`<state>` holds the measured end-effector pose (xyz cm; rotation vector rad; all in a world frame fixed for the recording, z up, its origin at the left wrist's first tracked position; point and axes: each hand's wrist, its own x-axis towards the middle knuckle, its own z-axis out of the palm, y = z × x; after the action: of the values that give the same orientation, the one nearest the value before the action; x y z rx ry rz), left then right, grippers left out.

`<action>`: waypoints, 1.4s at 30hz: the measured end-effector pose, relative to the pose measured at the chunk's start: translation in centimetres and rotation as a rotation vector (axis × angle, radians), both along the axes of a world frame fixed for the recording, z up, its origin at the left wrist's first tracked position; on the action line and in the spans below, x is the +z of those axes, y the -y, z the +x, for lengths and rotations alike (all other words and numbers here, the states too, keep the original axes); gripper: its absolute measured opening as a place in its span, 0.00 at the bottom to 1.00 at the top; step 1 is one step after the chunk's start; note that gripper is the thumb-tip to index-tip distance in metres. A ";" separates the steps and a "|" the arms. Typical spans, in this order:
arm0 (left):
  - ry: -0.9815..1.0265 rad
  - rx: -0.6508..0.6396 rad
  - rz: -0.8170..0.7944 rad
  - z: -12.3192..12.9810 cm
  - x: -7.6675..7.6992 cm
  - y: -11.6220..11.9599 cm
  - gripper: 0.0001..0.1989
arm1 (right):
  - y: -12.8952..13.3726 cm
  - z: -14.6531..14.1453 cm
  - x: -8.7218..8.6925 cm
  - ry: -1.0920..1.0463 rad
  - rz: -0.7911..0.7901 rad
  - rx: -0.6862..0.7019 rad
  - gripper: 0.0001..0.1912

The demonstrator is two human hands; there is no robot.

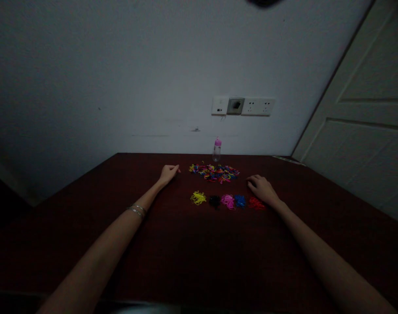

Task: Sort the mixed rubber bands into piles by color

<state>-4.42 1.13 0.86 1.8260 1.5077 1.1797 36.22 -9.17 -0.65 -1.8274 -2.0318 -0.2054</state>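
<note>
"How were the hands set?"

"The left hand lay with its fingers curled in and the thumb along the top, narrow. I couldn't tell whether it pinched anything. The right hand rested palm down, its fingers a little bent and loosely apart."

"What lay nearest the right hand?"

"The red pile of small bands, just on the near side of its palm. I couldn't tell whether they touched. The fingertips pointed left, toward the mixed pile, a short gap away."

"And nearest the left?"

"The mixed pile again. Its left end lay just beyond the thumb, so that pile sat between the two hands, a loose scatter of many colours."

"Where were the other colours?"

"In a row with the red one, on the near side of the mixed pile. Leftmost was the yellow pile, to the right of the left hand and nearer the viewer; then the black pile, the pink pile and the blue pile. Pink and blue sat close together."

"Farther out?"

"A clear bottle with a pink top stood upright behind the mixed pile, near the far edge of the dark red table. Behind it rose the wall, with sockets."
</note>
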 end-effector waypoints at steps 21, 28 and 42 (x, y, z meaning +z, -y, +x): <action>0.118 -0.038 0.016 -0.1 -0.5 0.2 0.20 | -0.3 -6.0 3.9 0.063 -0.070 0.273 0.14; 0.087 -0.036 0.015 -0.1 -0.3 0.2 0.20 | -1.2 -6.6 4.3 0.190 -0.147 0.204 0.14; 0.055 -0.045 0.021 -0.1 -0.4 0.3 0.21 | -0.9 -7.4 4.4 0.249 -0.125 0.165 0.15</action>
<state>-4.47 0.87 0.46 1.8165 1.4217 1.2187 28.78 -8.25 3.73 -1.7689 -2.4038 -0.2759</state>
